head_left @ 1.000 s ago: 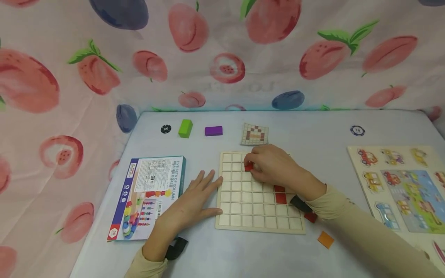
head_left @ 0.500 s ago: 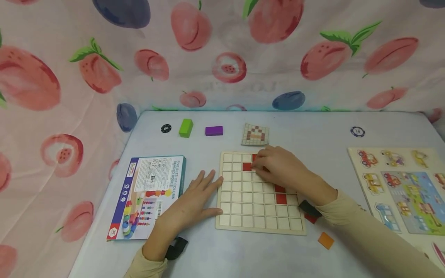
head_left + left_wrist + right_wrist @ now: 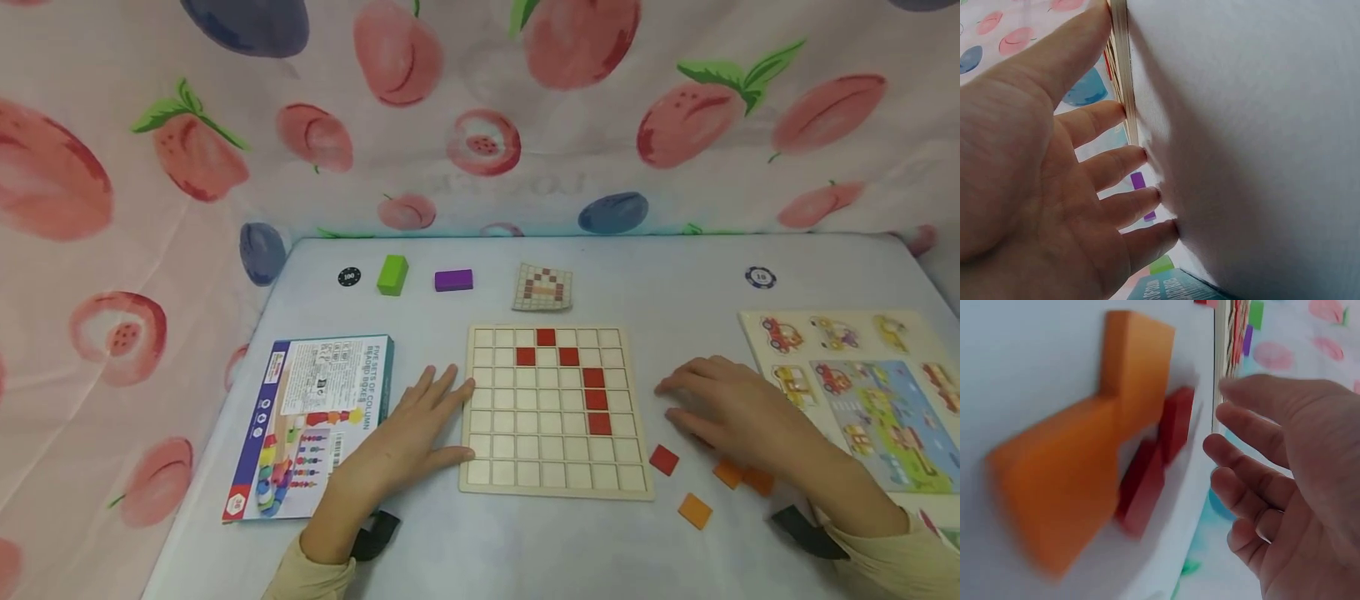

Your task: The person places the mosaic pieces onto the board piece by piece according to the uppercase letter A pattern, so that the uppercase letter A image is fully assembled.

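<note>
A wooden grid board [image 3: 510, 450] lies mid-table with several red square tiles [image 3: 594, 378] set in its cells. My left hand [image 3: 412, 433] rests spread on the table, its thumb and index fingertips touching the board's left edge. To the right of the board, my right hand [image 3: 735, 408] hovers with loosely bent fingers and nothing in them. Beneath and beside it lie loose orange tiles [image 3: 695, 511] and a red tile [image 3: 663, 459]. In the right wrist view, orange tiles [image 3: 1066, 481] and dark red tiles [image 3: 1177, 425] lie near the fingers. Behind the board sits a small pattern card [image 3: 543, 287].
A bead-set box [image 3: 330, 450] lies to the left. A wooden picture puzzle [image 3: 885, 417] lies at the right. Along the back are a green block [image 3: 392, 275], a purple block [image 3: 453, 280], a black chip [image 3: 348, 277] and a blue-white chip [image 3: 761, 277].
My right hand has left the board's upper cells and moved right, over the loose tiles. The red tiles in the upper rows now show fully. My left hand stays at the board's edge.
</note>
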Demonstrator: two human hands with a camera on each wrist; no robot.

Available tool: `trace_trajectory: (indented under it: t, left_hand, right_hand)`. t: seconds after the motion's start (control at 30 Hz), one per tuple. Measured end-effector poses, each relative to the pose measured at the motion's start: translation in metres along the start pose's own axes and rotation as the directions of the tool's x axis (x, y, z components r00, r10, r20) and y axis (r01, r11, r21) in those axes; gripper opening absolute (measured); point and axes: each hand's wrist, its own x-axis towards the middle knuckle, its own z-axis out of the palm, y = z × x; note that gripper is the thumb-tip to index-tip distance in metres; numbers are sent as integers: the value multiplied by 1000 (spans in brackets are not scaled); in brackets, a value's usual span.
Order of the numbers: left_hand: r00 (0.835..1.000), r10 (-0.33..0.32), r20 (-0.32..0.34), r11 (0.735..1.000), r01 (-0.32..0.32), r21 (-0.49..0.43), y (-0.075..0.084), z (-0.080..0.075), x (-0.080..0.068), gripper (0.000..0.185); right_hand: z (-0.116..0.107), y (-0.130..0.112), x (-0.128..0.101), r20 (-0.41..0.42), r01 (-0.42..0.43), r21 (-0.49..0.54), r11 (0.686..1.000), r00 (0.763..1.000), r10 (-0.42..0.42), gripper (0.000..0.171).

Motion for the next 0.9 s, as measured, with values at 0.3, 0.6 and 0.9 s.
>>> trace_trajectory:
  t: [0.3, 0.6, 0.9]
  left_hand:
    - [1000, -6, -5, 1000, 6, -4, -1, 0, -1, 87]
    - [1000, 3, -2, 1000, -3, -1, 0, 0, 0, 88]
    - [1000, 4, -3, 1000, -4, 20, -1, 0, 1, 89]
  right_hand:
    - [-1, 13, -26, 80, -89, -63, 994, 992, 94, 38]
    - [-1, 4, -22, -3, -41, -51, 998, 999, 40, 29]
    - [-2, -36, 28, -68, 78, 8, 997, 995, -78, 30]
